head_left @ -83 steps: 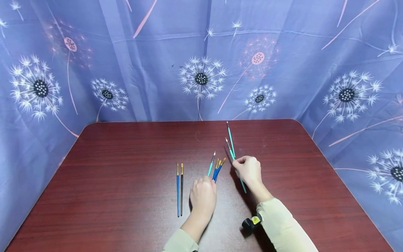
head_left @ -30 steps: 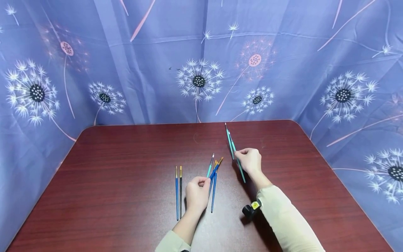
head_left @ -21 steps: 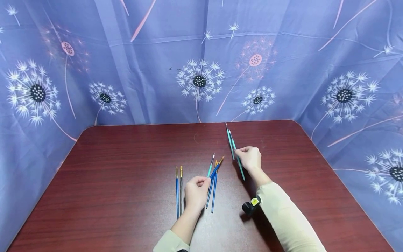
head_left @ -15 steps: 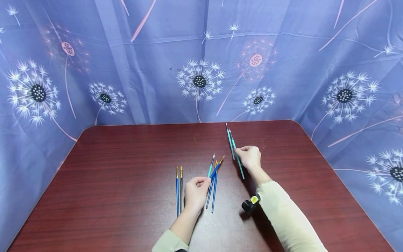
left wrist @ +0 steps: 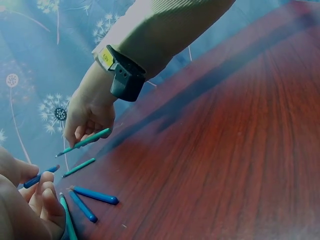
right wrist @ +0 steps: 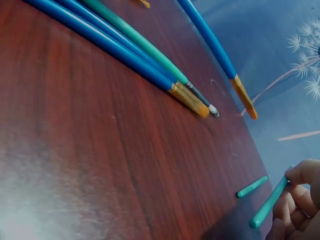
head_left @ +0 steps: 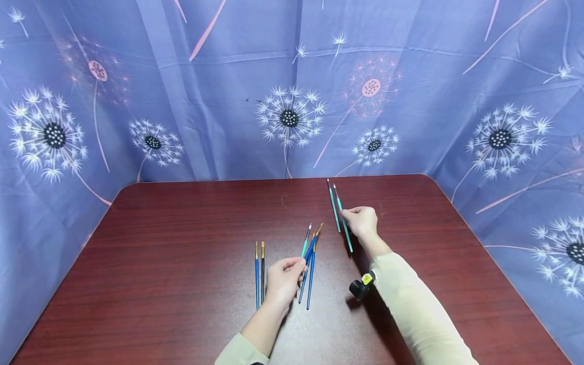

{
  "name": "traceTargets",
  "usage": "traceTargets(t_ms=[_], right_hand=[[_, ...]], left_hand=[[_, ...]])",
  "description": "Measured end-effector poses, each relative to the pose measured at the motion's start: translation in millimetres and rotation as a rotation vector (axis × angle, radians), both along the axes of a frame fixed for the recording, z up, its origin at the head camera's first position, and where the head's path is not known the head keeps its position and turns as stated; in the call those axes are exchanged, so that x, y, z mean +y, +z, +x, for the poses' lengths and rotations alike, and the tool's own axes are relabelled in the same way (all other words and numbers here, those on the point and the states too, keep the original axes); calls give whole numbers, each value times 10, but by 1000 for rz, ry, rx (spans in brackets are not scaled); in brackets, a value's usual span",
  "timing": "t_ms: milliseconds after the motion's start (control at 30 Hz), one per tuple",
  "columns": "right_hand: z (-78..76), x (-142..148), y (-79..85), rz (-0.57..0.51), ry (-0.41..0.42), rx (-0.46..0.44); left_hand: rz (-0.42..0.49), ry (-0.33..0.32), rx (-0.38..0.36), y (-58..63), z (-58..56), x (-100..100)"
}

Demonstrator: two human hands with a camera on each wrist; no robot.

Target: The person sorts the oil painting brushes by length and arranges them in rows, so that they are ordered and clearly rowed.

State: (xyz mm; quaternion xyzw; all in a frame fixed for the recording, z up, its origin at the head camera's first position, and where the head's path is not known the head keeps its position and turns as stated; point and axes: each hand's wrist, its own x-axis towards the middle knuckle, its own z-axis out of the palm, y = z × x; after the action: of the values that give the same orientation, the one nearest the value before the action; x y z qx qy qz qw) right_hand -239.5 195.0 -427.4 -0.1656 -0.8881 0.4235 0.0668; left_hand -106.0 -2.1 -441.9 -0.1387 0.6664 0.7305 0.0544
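My right hand (head_left: 362,222) pinches a teal paintbrush (head_left: 345,230) by its handle, held a little above the table. Just left of it another teal paintbrush (head_left: 334,208) lies near the far edge. Between thumb and fingers, my left hand (head_left: 282,279) pinches a blue paintbrush (head_left: 313,246) with a gold ferrule, raised and tilted to the right in the head view. Beneath it on the table lie two more blue paintbrushes (left wrist: 95,195) and a teal paintbrush (left wrist: 68,220), its lower end hidden by the left hand in the head view.
Left of my left hand, a blue paintbrush (head_left: 257,274) and a black paintbrush (head_left: 262,266) lie side by side on the dark red table (head_left: 173,253). A purple dandelion-print curtain (head_left: 219,101) stands behind the table. The right wrist wears a black camera (head_left: 360,288).
The left hand has lifted one blue paintbrush off the others. The right hand has moved its teal paintbrush further back, bringing it parallel beside the other teal one.
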Motion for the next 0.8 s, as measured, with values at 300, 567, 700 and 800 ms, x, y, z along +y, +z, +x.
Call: traceTargets(t_ms=[300, 567, 700, 800], right_hand=[[-101, 13, 18, -90, -21, -38], [-173, 14, -16, -98, -34, -35], [-200, 16, -28, -88, -36, -33], [-230, 13, -28, -77, -31, -39]], left_hand=[[8, -49, -3, 21, 20, -48], [5, -83, 1, 44, 34, -80], [-3, -94, 11, 47, 39, -100], [-5, -104, 11, 54, 41, -121]])
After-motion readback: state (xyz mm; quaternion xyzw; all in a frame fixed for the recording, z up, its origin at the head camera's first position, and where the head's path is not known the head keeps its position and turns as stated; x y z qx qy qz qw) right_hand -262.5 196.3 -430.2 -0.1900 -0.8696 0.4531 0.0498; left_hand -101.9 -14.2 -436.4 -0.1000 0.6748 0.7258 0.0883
